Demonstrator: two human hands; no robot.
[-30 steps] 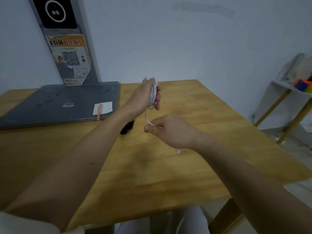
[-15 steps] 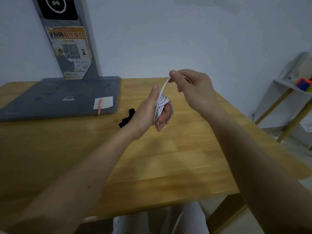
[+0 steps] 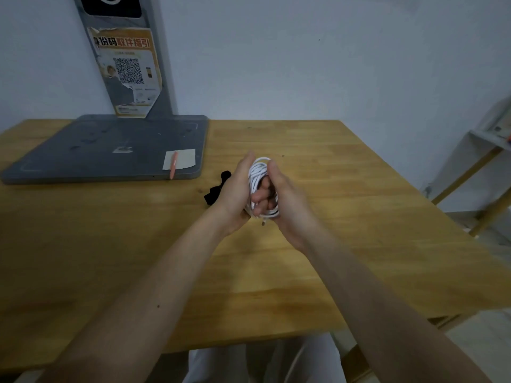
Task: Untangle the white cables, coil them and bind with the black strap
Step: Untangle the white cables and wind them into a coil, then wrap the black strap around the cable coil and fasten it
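The white cable [image 3: 257, 172] is wound into a coil around the fingers of my left hand [image 3: 235, 193], held above the middle of the wooden table [image 3: 345, 217]. My right hand [image 3: 287, 197] presses against the coil from the right, its thumb up beside the loops and its fingers curled in at the coil. A short cable end with a plug [image 3: 263, 223] hangs below the hands. The black strap [image 3: 217, 189] lies on the table just left of my left hand, partly hidden behind it.
A grey stand base [image 3: 110, 150] sits at the table's back left with a paper note [image 3: 179, 158] and an orange pen [image 3: 173, 168] on it. Its post with a QR poster [image 3: 127, 70] rises against the wall. A shelf [image 3: 486, 150] stands off the right edge.
My right hand came down from above the coil, where it pulled the cable's free end, and closed against the coil. Both hands sank lower and nearer to me.
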